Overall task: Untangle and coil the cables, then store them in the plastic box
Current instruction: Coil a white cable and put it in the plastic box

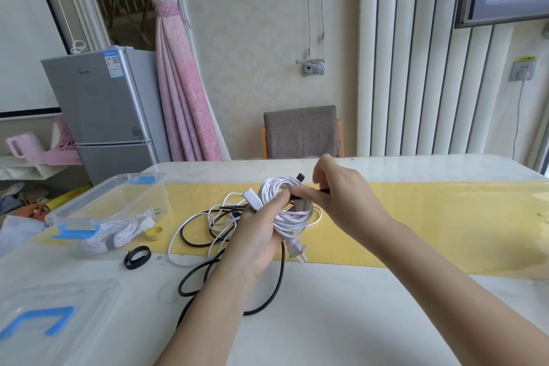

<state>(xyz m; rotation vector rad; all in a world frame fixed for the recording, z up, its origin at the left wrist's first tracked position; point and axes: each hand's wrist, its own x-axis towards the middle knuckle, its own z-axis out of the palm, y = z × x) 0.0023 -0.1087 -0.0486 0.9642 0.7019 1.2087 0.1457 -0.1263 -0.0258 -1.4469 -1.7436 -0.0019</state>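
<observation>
Gripping the coiled white cable [276, 189] above the table [356, 321], the left hand [257, 235] is curling round it while the right hand [341, 196], at its 2 o'clock, is pinching a black strap [299, 178] on the coil. The plastic box [89, 205] is lying at 9 o'clock.

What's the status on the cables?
Left hand grips white coiled cable; right hand pinches black strap on it. One tied white coil in clear plastic box. Loose black cable sprawled on table.
</observation>
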